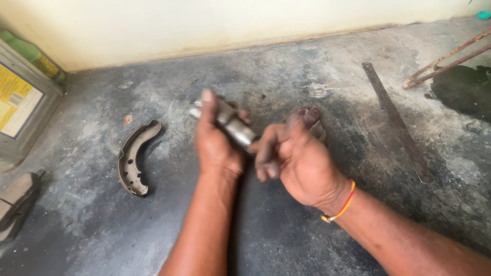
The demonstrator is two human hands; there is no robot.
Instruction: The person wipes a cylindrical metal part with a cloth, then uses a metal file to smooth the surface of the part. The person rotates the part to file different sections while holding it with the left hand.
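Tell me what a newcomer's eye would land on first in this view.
First, the two grease-darkened hands at the centre: the left hand grips a short metal cylinder, and the right hand meets its lower end. Next, the curved brake shoe lying on the stained concrete floor to their left. A long flat metal strip lies on the right.

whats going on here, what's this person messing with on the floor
A person is working over a grimy concrete floor with both bare hands. The left hand grips a short grey metal cylinder, and the right hand is closed at its lower end; the picture is blurred there, so the exact grip is unclear. A curved brake shoe lies on the floor to the left, a flat metal strip to the right, and a tin can stands by the wall.
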